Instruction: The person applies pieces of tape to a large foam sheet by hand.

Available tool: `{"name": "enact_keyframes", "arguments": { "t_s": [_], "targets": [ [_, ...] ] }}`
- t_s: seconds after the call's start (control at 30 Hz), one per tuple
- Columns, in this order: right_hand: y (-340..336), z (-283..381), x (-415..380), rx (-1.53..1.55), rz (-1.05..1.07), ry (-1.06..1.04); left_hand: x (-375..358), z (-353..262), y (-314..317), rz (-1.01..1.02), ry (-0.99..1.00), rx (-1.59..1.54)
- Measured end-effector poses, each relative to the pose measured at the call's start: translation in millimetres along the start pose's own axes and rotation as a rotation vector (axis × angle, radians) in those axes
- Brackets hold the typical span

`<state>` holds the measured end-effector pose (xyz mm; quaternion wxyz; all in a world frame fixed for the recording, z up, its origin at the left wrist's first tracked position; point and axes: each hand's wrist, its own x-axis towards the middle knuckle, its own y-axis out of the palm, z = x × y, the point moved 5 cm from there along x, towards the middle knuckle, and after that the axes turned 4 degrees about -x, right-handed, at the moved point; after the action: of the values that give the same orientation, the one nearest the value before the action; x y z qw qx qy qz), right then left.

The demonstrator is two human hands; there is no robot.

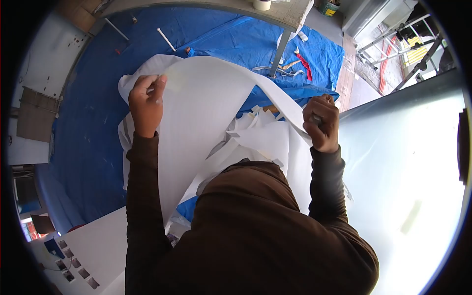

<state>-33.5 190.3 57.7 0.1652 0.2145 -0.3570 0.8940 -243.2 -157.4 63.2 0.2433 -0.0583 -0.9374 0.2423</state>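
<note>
A large white sheet [196,98] spreads between my two hands above a blue tarp. My left hand [147,103] is closed in a pinch at the sheet's upper left part. My right hand [322,123] is a fist at the sheet's right edge, with the fingers wrapped round it; a small dark thing shows between the fingers, too unclear to name. Below the sheet, close to my body, lie crumpled white pieces with grey strips [255,132].
The blue tarp [88,142] covers the floor. A table [275,12] stands ahead, its leg on the tarp near a red strip [304,64]. A bright pale panel [403,172] is at right, a ladder [413,44] behind it. A white board [98,241] lies lower left.
</note>
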Motion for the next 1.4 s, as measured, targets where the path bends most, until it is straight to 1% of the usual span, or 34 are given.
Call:
{"name": "enact_keyframes", "arguments": {
  "t_s": [0.03, 0.07, 0.1, 0.13, 0.17, 0.23, 0.27, 0.33, 0.37, 0.43, 0.47, 0.5, 0.57, 0.6, 0.63, 0.7, 0.73, 0.77, 0.8, 0.83, 0.9, 0.93, 0.97, 1.0, 1.03, 1.1, 1.13, 1.17, 1.2, 1.23, 1.3, 1.33, 1.37, 1.4],
  "targets": [
    [2.9, -1.6, -6.3, -0.073, 0.031, 0.009, 7.7, -5.6, 0.5, -0.015, 0.06, 0.055],
    [-2.3, -2.9, -9.6, -0.005, -0.044, 0.08, 14.8, -10.6, 0.5, -0.033, 0.119, 0.112],
    [-8.7, -5.5, -13.5, 0.061, -0.117, 0.154, 20.9, -11.9, 2.6, -0.025, 0.11, 0.12],
    [-14.7, -18.1, -17.2, 0.089, -0.095, 0.198, 26.9, -13.8, 7.0, -0.013, 0.121, 0.155],
    [-24.6, -24.2, -22.6, 0.16, -0.026, 0.332, 32.9, -14.7, 13.3, 0.0, 0.136, 0.186],
    [-41.9, -22.9, -9.8, -0.037, -0.194, 0.238, 41.7, -8.0, 20.0, 0.013, 0.146, 0.173],
    [-45.4, -16.3, -7.3, -0.491, -0.204, 0.171, 45.0, -7.2, 22.0, 0.01, 0.131, 0.192],
    [-47.0, -14.1, -9.5, -0.786, -0.194, 0.164, 51.1, -10.4, 24.3, 0.028, 0.126, 0.264],
    [-47.3, -11.4, -13.3, -0.789, -0.197, 0.18, 54.5, -7.1, 25.4, 0.043, 0.131, 0.261],
    [-39.1, -1.6, -19.7, -0.166, -0.135, 0.128, 59.6, -0.4, 26.1, 0.033, 0.117, 0.202],
    [-25.2, 7.0, -23.8, -0.268, 0.003, 0.104, 60.4, -2.2, 24.5, 0.062, 0.076, 0.218],
    [-11.9, 11.2, -25.5, -0.391, 0.001, 0.081, 61.4, -1.6, 26.5, 0.071, 0.077, 0.219],
    [9.3, -17.8, -38.1, -0.362, 0.015, 0.129, 66.4, -1.6, 27.8, 0.052, 0.145, 0.219],
    [7.3, -25.6, -38.6, -0.339, -0.032, 0.163, 68.8, 0.7, 28.3, 0.06, 0.148, 0.216],
    [4.5, -31.4, -36.1, -0.343, -0.032, 0.172, 69.0, 4.8, 26.0, 0.047, 0.139, 0.217],
    [0.2, -60.3, -38.2, 0.109, -0.004, 0.477, 66.3, 11.3, 24.0, 0.054, 0.13, 0.209],
    [-5.0, -64.2, -33.8, 0.096, 0.042, 0.422, 66.2, 14.0, 22.0, 0.049, 0.094, 0.192],
    [-10.7, -68.2, -30.8, 0.09, 0.03, 0.431, 67.2, 17.8, 18.9, 0.043, 0.059, 0.176],
    [-12.1, -70.9, -28.2, 0.1, 0.082, 0.431, 69.1, 24.6, 15.1, 0.068, 0.059, 0.242],
    [-10.1, -72.5, -26.1, 0.11, 0.138, 0.429, 70.9, 27.5, 10.1, 0.075, 0.062, 0.238],
    [-12.7, -82.3, -28.7, 0.142, 0.165, 0.438, 70.6, 31.7, 7.1, 0.058, 0.098, 0.28],
    [-14.7, -73.3, -29.4, 0.061, 0.274, 0.325, 72.6, 31.0, 4.0, 0.038, 0.118, 0.338],
    [-19.2, -66.3, -38.1, -0.022, 0.39, 0.229, 80.3, 43.1, -1.3, 0.033, 0.088, 0.302],
    [-24.6, -71.0, -55.1, -0.185, 0.555, 0.275, 86.8, 50.2, -8.5, 0.049, 0.021, 0.364],
    [-31.6, -74.0, -72.8, -0.315, 0.655, 0.372, 95.7, 57.6, -16.5, 0.061, 0.005, 0.476],
    [-55.0, -88.5, -115.8, -0.442, 0.779, 0.597, 108.4, 88.3, -31.6, 0.027, -0.021, 0.593],
    [-67.2, -107.9, -146.2, -0.53, 0.807, 0.669, 126.3, 122.6, -50.0, 0.067, -0.007, 0.615],
    [-82.9, -113.6, -164.3, -0.553, 0.792, 0.777, 141.2, 149.4, -64.1, 0.091, 0.016, 0.64],
    [-97.6, -121.4, -181.1, -0.483, 0.739, 0.867, 143.4, 159.5, -69.4, 0.055, -0.04, 0.645],
    [-110.4, -128.5, -196.8, -0.41, 0.679, 0.955, 146.9, 172.2, -75.4, 0.059, -0.046, 0.646],
    [-125.9, -134.3, -219.8, -0.471, 0.62, 1.032, 161.5, 192.5, -86.3, 0.082, -0.079, 0.415],
    [-128.2, -135.1, -224.4, -0.532, 0.588, 1.06, 165.6, 189.6, -89.2, 0.075, -0.077, 0.394],
    [-123.9, -131.4, -229.2, -0.523, 0.584, 1.072, 167.8, 189.4, -93.3, 0.074, -0.077, 0.426],
    [-115.2, -124.2, -228.2, -0.389, 0.521, 1.014, 170.9, 188.9, -99.2, 0.07, -0.079, 0.47]
  ]
}}
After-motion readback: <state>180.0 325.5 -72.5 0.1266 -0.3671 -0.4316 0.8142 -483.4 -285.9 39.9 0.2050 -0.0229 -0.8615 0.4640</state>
